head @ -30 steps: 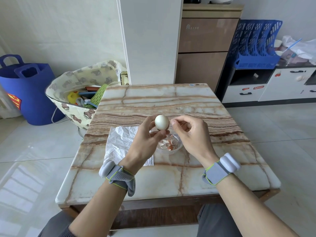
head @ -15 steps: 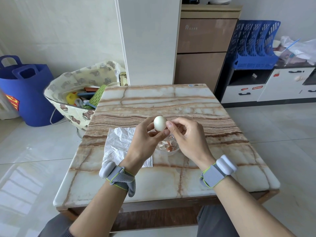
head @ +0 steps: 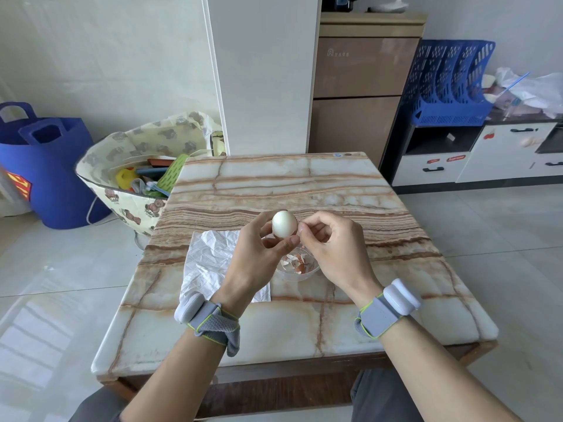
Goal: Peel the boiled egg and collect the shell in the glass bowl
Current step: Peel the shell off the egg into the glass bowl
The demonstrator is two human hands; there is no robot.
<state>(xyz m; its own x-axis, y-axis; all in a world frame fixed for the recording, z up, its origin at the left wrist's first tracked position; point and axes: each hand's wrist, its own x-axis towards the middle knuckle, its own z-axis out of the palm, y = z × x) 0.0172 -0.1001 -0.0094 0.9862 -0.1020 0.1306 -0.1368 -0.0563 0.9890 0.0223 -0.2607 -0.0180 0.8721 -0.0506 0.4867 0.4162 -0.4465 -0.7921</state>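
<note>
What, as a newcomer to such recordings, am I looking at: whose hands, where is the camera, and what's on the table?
There is no machine here. These are a person's two bare hands, filmed by one camera worn on the head and looking down. The left hand holds a boiled egg that looks mostly peeled, and the right hand pinches at its side. Below them, on the marble-patterned table, stands a glass bowl holding shell pieces, beside a crumpled white sheet. Grey bands wrap both wrists.

White egg point(head: 284, 223), brown-veined cream marble table point(head: 274, 184), blue file rack point(head: 447, 86), bear-printed cream bag point(head: 146, 138), blue tote point(head: 51, 166)
</note>
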